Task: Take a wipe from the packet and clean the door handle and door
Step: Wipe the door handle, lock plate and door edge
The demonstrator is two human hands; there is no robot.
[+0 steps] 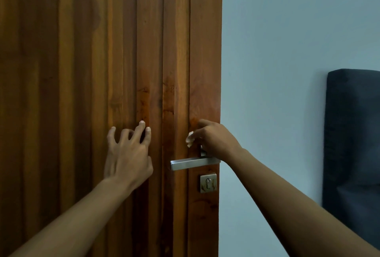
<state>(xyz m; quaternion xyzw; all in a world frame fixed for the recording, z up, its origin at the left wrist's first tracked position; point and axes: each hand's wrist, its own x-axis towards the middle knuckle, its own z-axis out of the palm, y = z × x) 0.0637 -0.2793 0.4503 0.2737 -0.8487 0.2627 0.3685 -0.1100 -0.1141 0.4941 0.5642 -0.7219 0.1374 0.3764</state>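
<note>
A brown wooden door with vertical grooves fills the left half of the head view. Its flat steel lever handle sticks out to the left near the door's right edge, with a square keyhole plate below it. My right hand is just above the handle's base, shut on a small crumpled white wipe that is pressed against the wood. My left hand rests on the door left of the handle, fingers spread and bent, holding nothing. The wipe packet is not in view.
A pale blue wall lies to the right of the door's edge. A dark padded headboard stands against that wall at the far right.
</note>
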